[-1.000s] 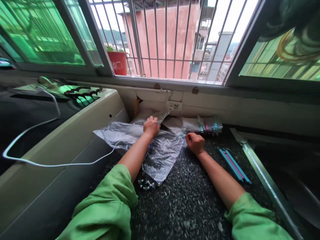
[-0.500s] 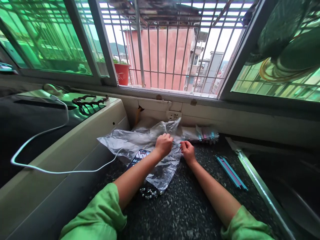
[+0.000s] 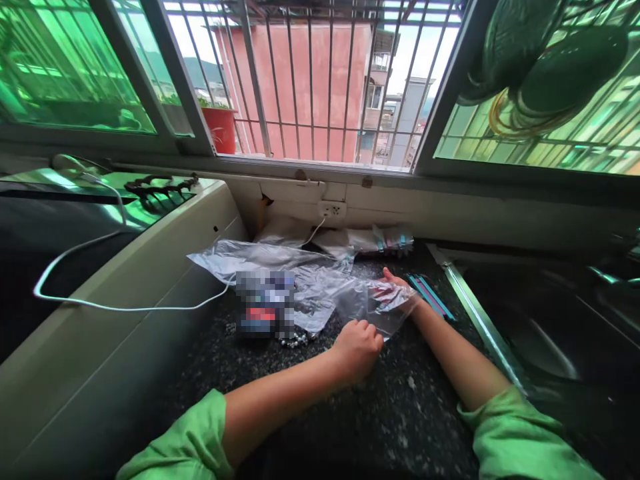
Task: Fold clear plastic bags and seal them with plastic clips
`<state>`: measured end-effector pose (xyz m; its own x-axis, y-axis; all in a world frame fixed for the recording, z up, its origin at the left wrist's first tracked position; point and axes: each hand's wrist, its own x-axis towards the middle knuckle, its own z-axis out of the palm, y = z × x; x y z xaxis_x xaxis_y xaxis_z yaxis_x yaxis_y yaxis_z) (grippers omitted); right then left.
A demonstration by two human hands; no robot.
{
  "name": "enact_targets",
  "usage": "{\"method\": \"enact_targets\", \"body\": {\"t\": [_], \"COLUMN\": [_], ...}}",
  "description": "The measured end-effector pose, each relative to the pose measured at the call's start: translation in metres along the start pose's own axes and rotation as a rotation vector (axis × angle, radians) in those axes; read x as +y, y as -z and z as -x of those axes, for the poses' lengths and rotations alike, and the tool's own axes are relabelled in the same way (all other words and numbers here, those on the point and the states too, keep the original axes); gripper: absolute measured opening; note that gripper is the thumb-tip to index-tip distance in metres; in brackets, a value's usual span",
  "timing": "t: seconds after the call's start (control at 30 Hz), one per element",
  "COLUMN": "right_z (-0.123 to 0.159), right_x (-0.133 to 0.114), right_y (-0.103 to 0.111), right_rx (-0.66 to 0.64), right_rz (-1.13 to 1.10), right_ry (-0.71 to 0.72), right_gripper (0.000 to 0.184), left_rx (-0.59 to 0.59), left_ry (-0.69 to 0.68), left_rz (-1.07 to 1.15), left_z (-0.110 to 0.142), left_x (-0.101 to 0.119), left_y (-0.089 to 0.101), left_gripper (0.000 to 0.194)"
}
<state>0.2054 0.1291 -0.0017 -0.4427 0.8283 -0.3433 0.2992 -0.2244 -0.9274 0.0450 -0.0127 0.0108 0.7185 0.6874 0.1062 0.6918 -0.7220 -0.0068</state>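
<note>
A small clear plastic bag (image 3: 376,301) lies on the dark speckled counter (image 3: 380,413) between my hands. My left hand (image 3: 358,345) is closed and pinches the bag's near edge. My right hand (image 3: 395,288) lies partly inside or under the bag, seen through the film, with fingers stretched out. A larger pile of clear plastic bags (image 3: 273,267) spreads to the left. A blurred phone (image 3: 265,303) rests on that pile. Small metal beads (image 3: 294,341) lie next to the phone.
Blue and pink strips (image 3: 431,297) lie right of my right hand, more packets (image 3: 387,240) at the wall under a socket (image 3: 332,211). A white cable (image 3: 115,307) runs over a washing machine (image 3: 100,320) at left. A steel sink (image 3: 550,333) is at right.
Both hands left the big pile of bags and drew nearer with one small bag. The left hand now grips its near edge. The phone, earlier partly covered by my arm, shows fully.
</note>
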Motion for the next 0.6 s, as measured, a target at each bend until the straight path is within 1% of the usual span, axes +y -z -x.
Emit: {"method": "enact_targets", "body": {"t": [0.1,0.23,0.37,0.43,0.5,0.53,0.6], "right_z": [0.017,0.036,0.053,0.061,0.068,0.072,0.077], "right_x": [0.009,0.019,0.02,0.017,0.015,0.014,0.015], "right_y": [-0.002,-0.009,-0.014,-0.017,-0.022,-0.024,-0.028], "right_rx": [0.018,0.005,-0.026,-0.044,-0.062,-0.063,-0.04], "right_rz": [0.004,0.017,0.018,0.054,0.119,0.143,0.147], "right_ry": [-0.051,-0.112,-0.165,-0.189,-0.178,-0.152,-0.082], "right_gripper": [0.051,0.041,0.042,0.04,0.035,0.031,0.025], "left_rx": [-0.071,-0.164,-0.25,-0.265,-0.214,-0.157,0.0], "left_ry": [-0.034,-0.049,-0.061,-0.053,-0.037,-0.028,-0.005], "left_rz": [0.053,0.128,0.168,0.19,0.231,0.258,0.295], "left_z": [0.011,0.022,0.027,0.029,0.033,0.035,0.039], "left_x": [0.023,0.046,0.066,0.073,0.076,0.074,0.065], "left_y": [-0.001,-0.005,-0.008,-0.008,-0.007,-0.006,-0.006], "left_gripper": [0.009,0.01,0.01,0.012,0.02,0.024,0.03]}}
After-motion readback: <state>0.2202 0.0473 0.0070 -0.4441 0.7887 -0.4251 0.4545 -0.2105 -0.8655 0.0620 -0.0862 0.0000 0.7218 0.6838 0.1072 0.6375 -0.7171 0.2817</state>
